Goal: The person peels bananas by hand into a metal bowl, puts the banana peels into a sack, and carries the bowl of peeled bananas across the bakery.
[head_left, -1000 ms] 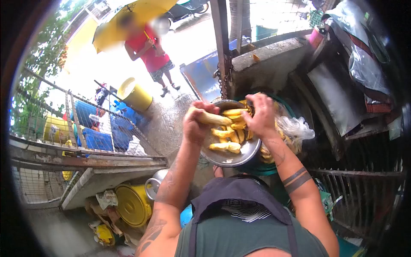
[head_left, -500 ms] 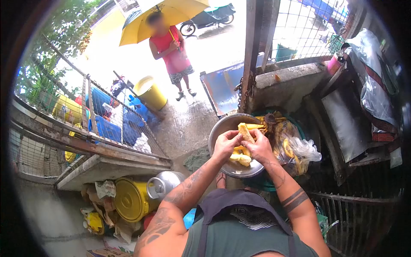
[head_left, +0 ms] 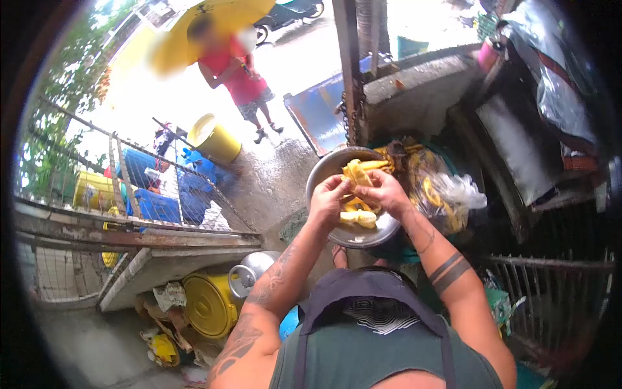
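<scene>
Over a wide metal bowl point(head_left: 387, 232), both my hands hold a partly peeled banana point(head_left: 358, 174). My right hand point(head_left: 387, 196) is closed around its lower part. My left hand point(head_left: 329, 200) pinches at its left side, where the peel seems to hang loose; the fingertips partly hide the contact. Peeled bananas point(head_left: 358, 219) lie in the bowl just below my hands. Yellow peels point(head_left: 378, 165) rest along the bowl's far right rim.
Right of the bowl, a clear plastic bag point(head_left: 465, 193) lies on a heap of peels. A metal gas cylinder point(head_left: 259, 264) and a yellow lidded drum point(head_left: 206, 305) stand at lower left. Beyond the gateway, a person point(head_left: 234, 78) stands under a yellow umbrella point(head_left: 214, 26).
The view has tilted and shifted, so the surroundings sit differently in it. Both hands stay on the banana, and the peel at its top now looks more spread.
</scene>
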Motion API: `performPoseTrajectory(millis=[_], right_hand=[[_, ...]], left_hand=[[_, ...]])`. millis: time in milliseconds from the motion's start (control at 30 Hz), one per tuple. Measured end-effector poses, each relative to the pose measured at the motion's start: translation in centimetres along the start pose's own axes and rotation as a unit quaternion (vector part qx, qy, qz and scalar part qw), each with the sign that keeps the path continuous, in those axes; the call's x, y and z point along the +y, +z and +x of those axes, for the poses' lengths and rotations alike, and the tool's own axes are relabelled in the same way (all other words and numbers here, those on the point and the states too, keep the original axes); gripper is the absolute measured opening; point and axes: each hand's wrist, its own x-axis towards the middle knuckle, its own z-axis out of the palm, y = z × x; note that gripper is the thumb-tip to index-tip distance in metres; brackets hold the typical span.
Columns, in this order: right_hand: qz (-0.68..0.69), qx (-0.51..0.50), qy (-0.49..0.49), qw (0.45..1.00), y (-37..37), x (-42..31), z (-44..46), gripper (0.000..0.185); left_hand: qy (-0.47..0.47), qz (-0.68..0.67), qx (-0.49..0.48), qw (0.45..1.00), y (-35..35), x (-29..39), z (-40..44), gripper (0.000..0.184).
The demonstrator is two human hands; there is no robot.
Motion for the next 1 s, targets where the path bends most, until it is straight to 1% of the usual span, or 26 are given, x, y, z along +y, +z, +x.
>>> performPoseTrajectory(millis=[33, 67, 100, 167, 200, 233, 300, 400, 500, 533, 567, 600, 633, 667, 700, 733, 767, 800, 833, 900, 967, 1000], right_hand=[[0.050, -0.002, -0.013, 0.999, -0.2, -0.1, -0.1, 0.043], [0.020, -0.009, 0.004, 1.000, -0.2, -0.4, -0.3, 0.043], [0.031, -0.026, -0.009, 0.999, -0.1, 0.1, -0.3, 0.047], [0.015, -0.055, -0.030, 0.998, 0.4, 0.7, -0.7, 0.050], [0.007, -0.071, -0.041, 0.997, 0.7, 0.9, -0.9, 0.052], [-0.054, -0.057, -0.077, 0.994, 1.0, 0.9, -1.1, 0.053], [-0.100, -0.046, -0.083, 0.990, 0.9, 1.1, -0.9, 0.054], [-0.036, -0.030, -0.041, 0.998, 1.0, 1.7, -0.8, 0.052], [-0.003, 0.020, -0.022, 1.000, 1.7, 2.4, -0.7, 0.050], [0.045, 0.049, -0.057, 0.996, 1.7, 4.4, 0.1, 0.044], [0.091, 0.044, -0.019, 0.995, 1.2, 3.6, 0.0, 0.038], [0.101, 0.038, -0.008, 0.994, 0.5, 2.8, -0.4, 0.035], [0.110, 0.032, 0.003, 0.993, -0.3, 2.3, -0.7, 0.033], [-0.006, 0.026, -0.037, 0.999, -0.8, 2.9, -0.3, 0.036], [-0.053, -0.003, -0.008, 0.999, -0.9, 2.2, -0.9, 0.042], [-0.196, -0.008, -0.015, 0.981, -0.8, 1.8, -1.2, 0.043], [-0.335, -0.011, -0.019, 0.942, -0.4, 1.6, -1.4, 0.045], [-0.374, -0.003, -0.027, 0.927, 0.3, 1.8, -1.8, 0.052], [-0.438, 0.016, -0.114, 0.892, 0.3, 2.8, -2.1, 0.050], [-0.426, 0.072, -0.177, 0.884, 0.2, 1.0, -2.4, 0.050], [-0.325, 0.092, -0.103, 0.936, -0.2, -2.8, -2.8, 0.043], [-0.282, 0.092, -0.099, 0.950, -0.1, -4.3, -2.9, 0.042]], left_hand=[[0.008, 0.031, -0.012, 0.999, 0.0, 0.3, 0.0, 0.021], [0.007, 0.053, -0.032, 0.998, -1.2, -0.1, 0.5, 0.022], [0.015, 0.100, -0.030, 0.994, -1.5, 0.1, 0.5, 0.024], [0.004, 0.043, -0.066, 0.997, -1.7, 0.5, 0.4, 0.023], [-0.014, 0.048, -0.070, 0.996, -1.7, 0.9, 0.1, 0.023], [-0.031, 0.060, -0.088, 0.994, -1.6, 1.4, -0.2, 0.023], [-0.037, 0.087, -0.093, 0.991, -2.0, 1.5, -0.2, 0.023], [-0.037, 0.101, -0.091, 0.990, -2.5, 1.6, 0.1, 0.023], [-0.057, 0.099, -0.062, 0.991, -1.8, 1.6, -0.4, 0.017], [-0.052, 0.092, -0.044, 0.993, -2.5, 1.6, -0.2, 0.017], [-0.047, 0.084, -0.026, 0.995, -4.0, 1.7, 0.3, 0.017], [-0.041, 0.075, -0.009, 0.996, -4.2, 2.3, 0.3, 0.016], [-0.025, 0.024, 0.000, 0.999, -4.3, 2.8, 0.1, 0.017], [-0.016, 0.013, 0.004, 1.000, -4.9, 3.3, 0.2, 0.016], [-0.007, 0.003, 0.007, 1.000, -5.7, 3.8, 0.4, 0.016], [-0.011, 0.018, 0.006, 1.000, -7.3, 3.9, 0.9, 0.014], [-0.011, 0.030, 0.028, 0.999, -6.4, 4.7, 0.4, 0.013], [-0.006, 0.037, 0.049, 0.998, -6.0, 5.0, 0.3, 0.013], [0.001, 0.044, 0.070, 0.997, -5.8, 5.1, 0.5, 0.014], [0.033, 0.132, 0.048, 0.990, -5.8, 4.4, 1.1, 0.017], [0.059, 0.228, 0.013, 0.972, -4.6, 3.6, 1.6, 0.021], [0.010, 0.157, -0.002, 0.988, -1.1, 4.3, 0.9, 0.024]])
